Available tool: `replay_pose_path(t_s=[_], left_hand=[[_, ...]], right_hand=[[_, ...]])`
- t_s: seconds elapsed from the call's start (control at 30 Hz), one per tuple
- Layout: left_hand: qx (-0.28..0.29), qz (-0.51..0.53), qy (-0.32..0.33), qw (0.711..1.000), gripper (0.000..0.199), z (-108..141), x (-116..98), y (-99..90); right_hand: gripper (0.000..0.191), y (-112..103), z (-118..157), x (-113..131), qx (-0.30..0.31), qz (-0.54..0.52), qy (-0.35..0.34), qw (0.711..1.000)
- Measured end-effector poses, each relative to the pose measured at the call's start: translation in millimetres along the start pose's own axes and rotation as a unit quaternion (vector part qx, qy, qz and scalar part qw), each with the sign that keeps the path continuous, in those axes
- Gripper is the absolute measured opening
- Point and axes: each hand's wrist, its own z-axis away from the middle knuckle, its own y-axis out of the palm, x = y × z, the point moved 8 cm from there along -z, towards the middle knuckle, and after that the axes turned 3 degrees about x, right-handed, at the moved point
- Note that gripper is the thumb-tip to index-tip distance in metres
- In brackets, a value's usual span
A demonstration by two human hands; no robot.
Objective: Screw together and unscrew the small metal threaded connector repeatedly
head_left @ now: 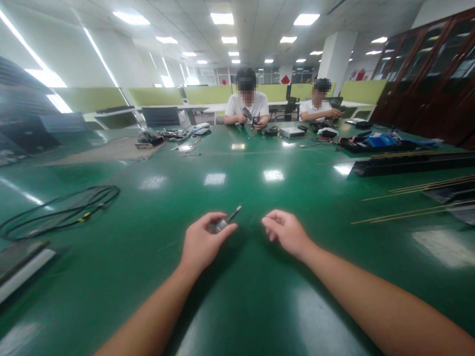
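Observation:
Between the thumb and fingers of my left hand (pixel 202 240) is a small grey metal piece with a thin shaft (pixel 220 225). Its shaft slants up and to the right, past my fingertips. My right hand (pixel 285 230) is a short way to the right, apart from that piece, with thumb and fingers pinched together. Whether anything small sits in that pinch, I cannot make out. Both hands are over the middle of the glossy green table (pixel 245 277).
A coiled black cable (pixel 63 212) and a flat grey-and-white object (pixel 22 267) lie on the left. Thin rods (pixel 401 215) and a long black channel (pixel 411 164) are on the right. Two people sit across, among tools and parts; one holds a dark tool (pixel 248 113).

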Motion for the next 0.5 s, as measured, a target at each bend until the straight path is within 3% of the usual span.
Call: replay_pose_path(t_s=[0.1,0.27,0.37,0.5], left_hand=[[0.014,0.129,-0.081,0.988,0.048,-3.3,16.0,5.7],[0.014,0.335,-0.157,0.929,0.064,-2.9,22.7,10.9],[0.020,0.312,-0.157,0.937,0.076,-2.6,14.6,-5.6],[0.021,0.162,-0.122,0.979,0.082,8.3,16.3,-56.3]], right_hand=[[0.035,-3.4,-3.8,-5.2,-0.009,-0.071,0.017,0.997],[0.041,-0.7,-7.4,-10.1,0.008,-0.120,0.018,0.993],[0.040,2.5,-8.1,-11.6,0.020,-0.119,0.019,0.992],[0.039,5.6,-8.7,-10.0,0.033,-0.106,0.013,0.994]])
